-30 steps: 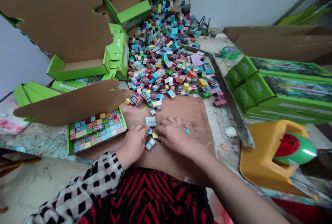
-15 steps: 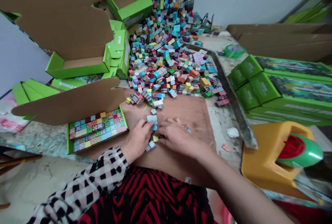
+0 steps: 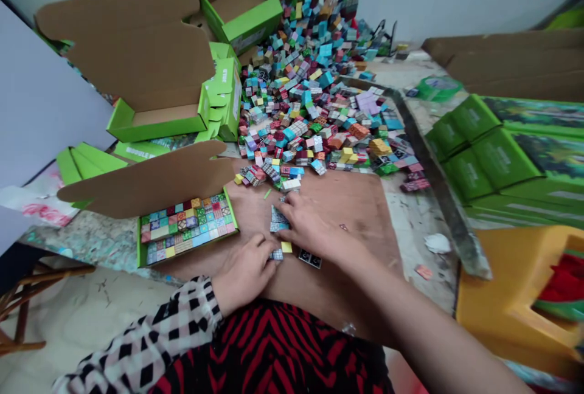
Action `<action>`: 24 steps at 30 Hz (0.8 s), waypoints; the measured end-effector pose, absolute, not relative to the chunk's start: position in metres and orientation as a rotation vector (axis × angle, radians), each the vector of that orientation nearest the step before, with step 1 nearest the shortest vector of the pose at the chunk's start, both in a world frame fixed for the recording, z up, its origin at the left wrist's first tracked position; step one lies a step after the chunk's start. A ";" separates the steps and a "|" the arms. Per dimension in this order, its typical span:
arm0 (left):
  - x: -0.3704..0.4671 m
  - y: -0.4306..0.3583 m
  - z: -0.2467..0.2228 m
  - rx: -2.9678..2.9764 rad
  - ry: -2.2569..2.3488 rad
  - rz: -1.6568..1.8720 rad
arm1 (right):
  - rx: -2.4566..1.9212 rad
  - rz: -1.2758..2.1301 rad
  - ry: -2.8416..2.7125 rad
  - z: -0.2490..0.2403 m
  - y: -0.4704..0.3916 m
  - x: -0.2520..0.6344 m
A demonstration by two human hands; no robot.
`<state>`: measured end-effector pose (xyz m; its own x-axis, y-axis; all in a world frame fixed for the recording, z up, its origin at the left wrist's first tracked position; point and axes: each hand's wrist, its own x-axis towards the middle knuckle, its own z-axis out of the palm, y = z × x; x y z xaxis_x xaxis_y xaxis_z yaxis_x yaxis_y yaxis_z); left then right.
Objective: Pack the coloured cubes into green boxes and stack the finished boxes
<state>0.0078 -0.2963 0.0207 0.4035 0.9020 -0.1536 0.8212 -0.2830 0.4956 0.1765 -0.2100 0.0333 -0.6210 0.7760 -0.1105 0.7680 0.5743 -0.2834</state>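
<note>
On the brown board, my left hand rests with bent fingers closed at a small grid-patterned block, partly covered by the fingertips. My right hand reaches in from the right, its thumb and fingers closed around the sides of light blue patterned blocks, which it partly hides. Between the hands lies a yellow block. A black block with white marks sits just below my right wrist. Left of my hands, an open green box holds rows of colourful patterned cubes.
A big heap of patterned blocks covers the table's back, bordered by a metal strip. Open cardboard boxes stand at left. Stacked green boxes, a tape roll and a yellow container are at right.
The view has shifted left. My left hand has drawn back from the light blue blocks to the grid-patterned block. My right hand has moved forward onto the blue blocks, uncovering the black block.
</note>
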 end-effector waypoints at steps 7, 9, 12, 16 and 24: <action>0.001 -0.294 0.018 2.270 1.336 0.244 | -1.357 0.581 -2.834 0.041 -0.214 0.175; 0.000 -0.295 0.017 2.243 1.317 0.283 | -1.397 0.636 -2.824 0.042 -0.215 0.172; -0.001 -0.296 0.013 2.203 1.300 0.331 | -1.427 0.675 -2.798 0.042 -0.215 0.168; -0.002 -0.295 0.006 2.167 1.303 0.413 | -1.430 0.704 -2.764 0.039 -0.214 0.167; -0.001 -0.293 0.006 2.094 1.312 0.490 | -1.269 0.697 -2.651 0.052 -0.224 0.198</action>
<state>-0.0006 -0.2932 0.0063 0.4397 0.8981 -0.0105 0.6715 -0.3210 0.6678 0.1978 -0.2244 0.0515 -0.6410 0.7626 -0.0876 0.7071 0.5422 -0.4540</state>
